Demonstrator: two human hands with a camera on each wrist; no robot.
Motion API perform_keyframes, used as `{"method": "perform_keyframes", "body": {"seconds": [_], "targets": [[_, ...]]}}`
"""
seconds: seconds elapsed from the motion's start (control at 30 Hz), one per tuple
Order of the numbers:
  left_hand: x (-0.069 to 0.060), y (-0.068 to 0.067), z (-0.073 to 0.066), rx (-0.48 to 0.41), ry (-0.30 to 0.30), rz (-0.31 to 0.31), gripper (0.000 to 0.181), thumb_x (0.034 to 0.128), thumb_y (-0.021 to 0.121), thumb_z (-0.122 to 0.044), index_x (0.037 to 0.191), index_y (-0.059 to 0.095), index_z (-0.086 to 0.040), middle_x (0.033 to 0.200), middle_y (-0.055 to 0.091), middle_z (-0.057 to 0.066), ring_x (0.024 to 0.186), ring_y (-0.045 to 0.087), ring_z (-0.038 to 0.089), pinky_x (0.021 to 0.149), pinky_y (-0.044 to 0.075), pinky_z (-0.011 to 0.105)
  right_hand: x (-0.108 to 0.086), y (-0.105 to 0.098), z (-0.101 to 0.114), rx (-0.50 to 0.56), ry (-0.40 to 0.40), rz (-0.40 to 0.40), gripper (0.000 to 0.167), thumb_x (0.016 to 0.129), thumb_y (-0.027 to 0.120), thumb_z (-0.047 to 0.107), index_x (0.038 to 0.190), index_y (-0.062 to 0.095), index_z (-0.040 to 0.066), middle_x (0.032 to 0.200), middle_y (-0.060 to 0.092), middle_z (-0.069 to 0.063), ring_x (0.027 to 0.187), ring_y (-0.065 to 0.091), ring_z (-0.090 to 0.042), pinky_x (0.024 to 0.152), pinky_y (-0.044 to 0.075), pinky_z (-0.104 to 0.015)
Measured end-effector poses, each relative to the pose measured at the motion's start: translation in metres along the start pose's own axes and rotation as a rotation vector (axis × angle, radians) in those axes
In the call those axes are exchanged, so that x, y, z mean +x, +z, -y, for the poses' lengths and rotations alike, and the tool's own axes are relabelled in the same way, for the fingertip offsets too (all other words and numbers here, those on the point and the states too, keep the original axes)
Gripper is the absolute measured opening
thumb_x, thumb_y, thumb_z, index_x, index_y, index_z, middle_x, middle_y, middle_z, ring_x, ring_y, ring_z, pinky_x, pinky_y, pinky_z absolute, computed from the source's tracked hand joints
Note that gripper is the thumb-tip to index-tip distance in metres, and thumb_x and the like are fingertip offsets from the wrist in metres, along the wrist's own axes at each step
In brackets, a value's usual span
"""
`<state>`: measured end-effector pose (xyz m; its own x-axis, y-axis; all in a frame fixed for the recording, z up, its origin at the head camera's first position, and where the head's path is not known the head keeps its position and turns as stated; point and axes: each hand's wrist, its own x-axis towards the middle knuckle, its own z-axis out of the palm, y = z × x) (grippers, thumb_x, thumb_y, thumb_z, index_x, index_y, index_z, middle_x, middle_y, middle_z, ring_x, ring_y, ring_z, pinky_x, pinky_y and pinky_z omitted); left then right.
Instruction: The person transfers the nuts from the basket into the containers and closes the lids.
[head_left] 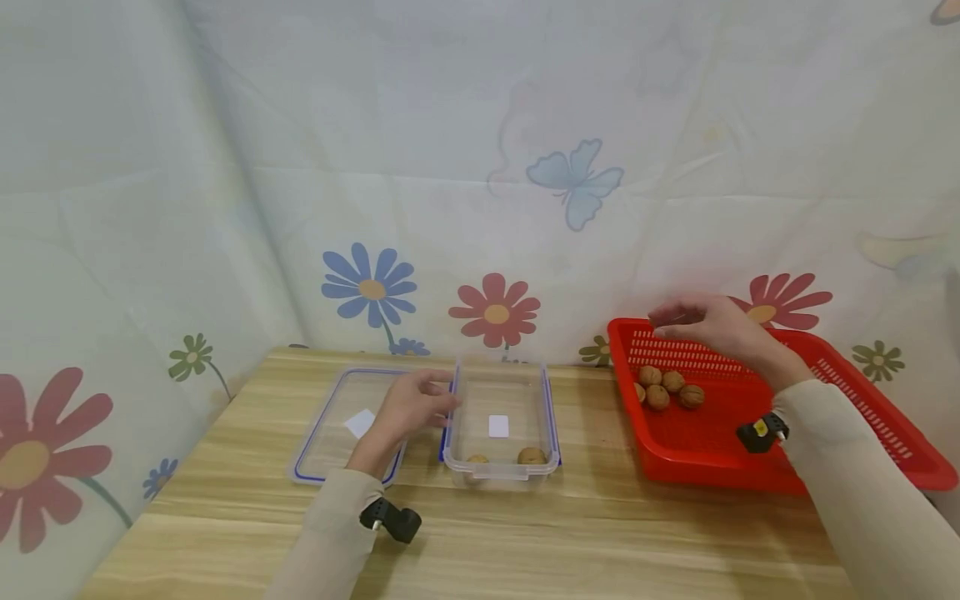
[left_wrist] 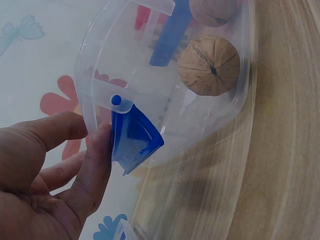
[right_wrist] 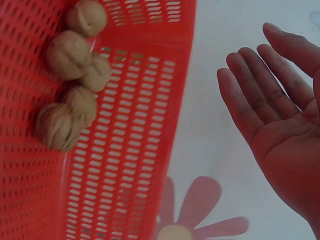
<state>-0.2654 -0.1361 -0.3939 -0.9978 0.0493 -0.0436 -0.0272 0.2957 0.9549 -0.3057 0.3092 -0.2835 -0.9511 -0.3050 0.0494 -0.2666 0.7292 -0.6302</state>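
A clear plastic box (head_left: pixel 498 472) with blue side clips stands uncovered on the table. One walnut (left_wrist: pixel 210 65) lies at its near end, and a second walnut (head_left: pixel 532 456) is beside it. At the box's left rim, my left hand (head_left: pixel 414 406) has its thumb by the outer side and fingertips over the edge, lightly holding it near the blue clip (left_wrist: pixel 135 137). My right hand (head_left: pixel 712 327) hovers over the far side of a red basket (head_left: pixel 720 471); in the right wrist view its palm is bare and the fingers are extended. Several walnuts (head_left: pixel 658 396) lie in the basket's left part.
Left of the box lies its clear lid (head_left: pixel 315 450) with a blue seal, partly behind my left arm. A white label (head_left: pixel 498 426) shows in the box. A flowered curtain (head_left: pixel 420 208) hangs behind the wooden table (head_left: pixel 525 550).
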Motion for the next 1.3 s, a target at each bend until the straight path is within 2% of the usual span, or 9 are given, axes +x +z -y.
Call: {"method": "perform_keyframes", "body": {"seconds": [0.33, 0.53, 0.77, 1.03, 1.3], "targets": [[-0.001, 0.000, 0.000, -0.002, -0.009, -0.008, 0.046, 0.0951, 0.076, 0.001, 0.139, 0.063, 0.006, 0.108, 0.074, 0.022, 0.083, 0.076, 0.028, 0.072, 0.067, 0.036, 0.003, -0.001, -0.036, -0.011, 0.058, 0.054, 0.052, 0.100, 0.077, 0.022, 0.145, 0.060, 0.002, 0.141, 0.063, -0.024, 0.120, 0.062, -0.039, 0.100, 0.058, -0.059], [0.000, 0.001, 0.001, -0.006, -0.007, -0.007, 0.046, 0.0952, 0.076, 0.002, 0.140, 0.063, 0.005, 0.108, 0.074, 0.022, 0.083, 0.076, 0.029, 0.072, 0.067, 0.036, -0.001, -0.001, -0.049, -0.015, 0.072, 0.078, 0.052, 0.099, 0.078, 0.025, 0.144, 0.062, 0.003, 0.141, 0.064, -0.023, 0.120, 0.061, -0.037, 0.101, 0.057, -0.061], [0.000, 0.000, 0.001, -0.001, -0.004, 0.000, 0.048, 0.0948, 0.077, 0.001, 0.140, 0.063, 0.004, 0.109, 0.074, 0.021, 0.086, 0.076, 0.032, 0.072, 0.067, 0.036, -0.002, -0.003, -0.068, -0.005, 0.097, 0.142, 0.051, 0.102, 0.074, 0.020, 0.146, 0.060, -0.002, 0.143, 0.062, -0.026, 0.125, 0.061, -0.043, 0.104, 0.053, -0.065], [-0.002, 0.000, 0.000, -0.015, -0.015, 0.007, 0.049, 0.0950, 0.076, 0.001, 0.142, 0.062, 0.004, 0.111, 0.074, 0.022, 0.091, 0.076, 0.035, 0.074, 0.067, 0.036, -0.004, -0.003, -0.082, 0.008, 0.174, 0.197, 0.056, 0.101, 0.075, 0.024, 0.148, 0.058, -0.001, 0.146, 0.060, -0.026, 0.126, 0.059, -0.042, 0.105, 0.053, -0.064], [-0.003, -0.001, -0.001, -0.004, -0.016, 0.009, 0.049, 0.0951, 0.076, 0.000, 0.142, 0.062, 0.004, 0.112, 0.073, 0.023, 0.092, 0.076, 0.036, 0.074, 0.067, 0.037, -0.005, -0.002, -0.090, -0.010, 0.180, 0.247, 0.055, 0.098, 0.078, 0.021, 0.143, 0.061, -0.004, 0.138, 0.065, -0.025, 0.118, 0.063, -0.036, 0.101, 0.058, -0.057]]}}
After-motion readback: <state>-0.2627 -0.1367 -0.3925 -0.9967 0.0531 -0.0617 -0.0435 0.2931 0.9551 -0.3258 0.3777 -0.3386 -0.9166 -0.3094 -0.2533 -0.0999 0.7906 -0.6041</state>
